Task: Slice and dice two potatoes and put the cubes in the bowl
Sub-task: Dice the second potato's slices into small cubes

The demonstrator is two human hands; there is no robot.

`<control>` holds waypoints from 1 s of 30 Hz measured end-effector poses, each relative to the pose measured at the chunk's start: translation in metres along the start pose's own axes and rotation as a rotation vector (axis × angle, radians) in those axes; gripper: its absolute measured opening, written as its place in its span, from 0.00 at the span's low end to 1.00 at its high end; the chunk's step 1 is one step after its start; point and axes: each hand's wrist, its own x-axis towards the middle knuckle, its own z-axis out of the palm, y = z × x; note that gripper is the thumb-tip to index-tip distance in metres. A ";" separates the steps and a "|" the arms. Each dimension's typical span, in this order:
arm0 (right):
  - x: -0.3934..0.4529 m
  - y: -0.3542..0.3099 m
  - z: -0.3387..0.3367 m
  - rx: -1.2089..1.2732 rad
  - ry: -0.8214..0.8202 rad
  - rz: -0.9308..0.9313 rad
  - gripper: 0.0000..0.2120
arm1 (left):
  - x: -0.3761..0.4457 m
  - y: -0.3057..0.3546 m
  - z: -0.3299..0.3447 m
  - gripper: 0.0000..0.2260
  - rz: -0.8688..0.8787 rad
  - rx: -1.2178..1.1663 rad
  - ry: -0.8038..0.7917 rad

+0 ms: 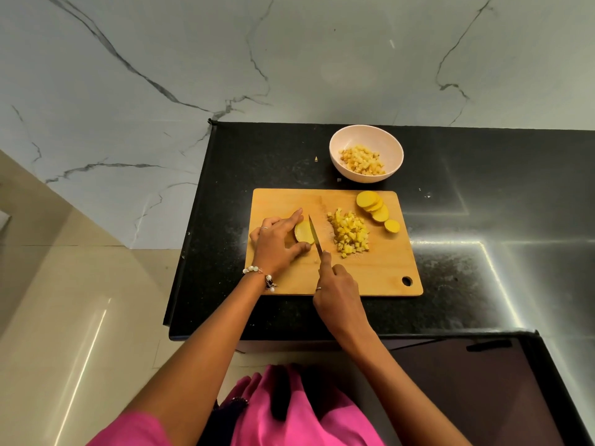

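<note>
A wooden cutting board [380, 272] lies on the black counter. My left hand [277, 243] holds a potato slice [302, 233] flat on the board's left part, fingers curled around it. My right hand [338, 291] grips a knife [315, 235] whose blade rests against the slice's right edge. A pile of yellow potato cubes [349, 233] sits at the board's middle. Several round potato slices [375, 207] overlap at the board's far right. A pale bowl [351, 136] behind the board holds more cubes [363, 159].
The black counter [483, 194] ends at a left edge near the board, with a tiled floor [64, 317] beyond it. A marble wall [289, 59] rises behind. A small potato scrap [316, 159] lies left of the bowl. My pink clothing [289, 413] shows below.
</note>
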 end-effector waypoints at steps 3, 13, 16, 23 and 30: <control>0.009 -0.003 -0.002 -0.012 -0.008 -0.008 0.27 | 0.000 -0.001 -0.001 0.32 -0.001 -0.024 -0.001; 0.023 -0.017 0.001 -0.124 -0.007 -0.026 0.27 | 0.002 -0.001 0.003 0.31 -0.014 -0.036 0.026; 0.004 -0.013 0.004 -0.136 -0.056 -0.021 0.29 | 0.001 0.000 0.004 0.31 -0.013 -0.061 0.044; -0.028 -0.003 -0.003 -0.076 -0.092 0.014 0.30 | 0.002 -0.004 0.004 0.32 -0.019 -0.047 0.013; 0.003 -0.013 -0.014 -0.026 -0.032 -0.018 0.29 | 0.002 -0.007 -0.001 0.35 0.002 -0.147 0.004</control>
